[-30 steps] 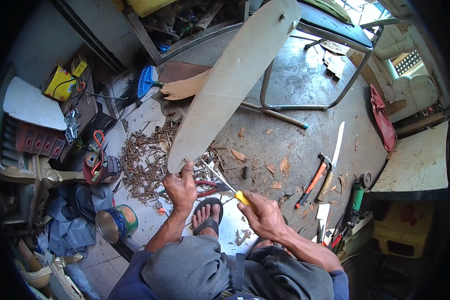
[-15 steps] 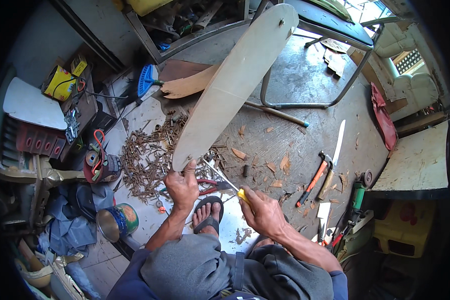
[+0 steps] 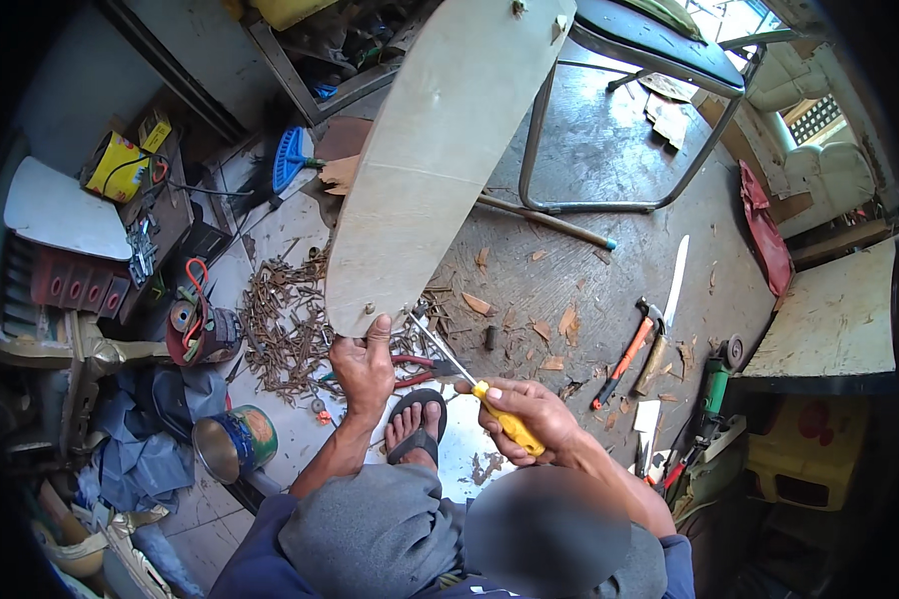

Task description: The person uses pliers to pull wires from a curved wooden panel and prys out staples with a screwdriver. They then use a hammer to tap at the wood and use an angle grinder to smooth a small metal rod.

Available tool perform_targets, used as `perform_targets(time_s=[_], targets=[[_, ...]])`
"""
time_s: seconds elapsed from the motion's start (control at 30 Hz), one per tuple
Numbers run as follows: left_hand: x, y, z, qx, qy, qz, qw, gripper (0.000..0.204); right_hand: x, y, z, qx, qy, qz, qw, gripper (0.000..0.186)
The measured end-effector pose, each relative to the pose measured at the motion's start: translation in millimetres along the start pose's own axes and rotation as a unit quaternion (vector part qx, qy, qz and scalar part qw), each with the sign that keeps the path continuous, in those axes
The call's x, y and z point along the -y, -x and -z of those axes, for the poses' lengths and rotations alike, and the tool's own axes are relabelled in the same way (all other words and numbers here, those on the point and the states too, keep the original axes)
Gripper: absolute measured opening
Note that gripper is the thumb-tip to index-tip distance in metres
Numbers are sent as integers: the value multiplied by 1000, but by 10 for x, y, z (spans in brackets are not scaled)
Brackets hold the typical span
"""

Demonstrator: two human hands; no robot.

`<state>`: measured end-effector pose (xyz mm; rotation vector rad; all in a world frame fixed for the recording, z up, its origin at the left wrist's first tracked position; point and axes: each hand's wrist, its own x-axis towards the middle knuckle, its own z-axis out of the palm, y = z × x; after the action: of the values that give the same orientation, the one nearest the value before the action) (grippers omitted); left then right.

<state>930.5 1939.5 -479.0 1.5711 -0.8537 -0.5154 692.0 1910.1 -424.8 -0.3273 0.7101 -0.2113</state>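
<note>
Head view: left hand (image 3: 364,371) grasps lower end of long pale board (image 3: 420,180), thumb on face, fingers curled below. Board slants up and away, partly hiding rusty nail pile (image 3: 282,324). Right hand (image 3: 531,411) wraps round yellow handle of screwdriver (image 3: 481,390), tip at board's lower right edge, contact too small to tell. Red-handled pliers (image 3: 416,378) lie between hands. Labels: yellow box (image 3: 122,170) at left carries print, too small to read; blue-green can (image 3: 251,444) has orange label patch, wording unclear.
</note>
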Motion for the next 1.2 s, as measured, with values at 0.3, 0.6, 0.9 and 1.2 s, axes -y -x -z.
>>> perform_targets(time_s=[0.3, 0.6, 0.9, 1.2], targets=[[66, 86, 46, 23, -85, 63, 994, 28, -391, -51, 6, -261, 798, 346, 419, 57], [62, 36, -23, 29, 58, 106, 992, 35, -128, -24, -51, -138, 334, 100, 927, 47], [243, 60, -153, 89, 141, 97, 981, 32, -164, 91, 65, 37, -23, 34, 998, 71], [395, 107, -146, 37, 71, 121, 989, 27, -181, -6, -134, -100, 210, 65, 970, 55]])
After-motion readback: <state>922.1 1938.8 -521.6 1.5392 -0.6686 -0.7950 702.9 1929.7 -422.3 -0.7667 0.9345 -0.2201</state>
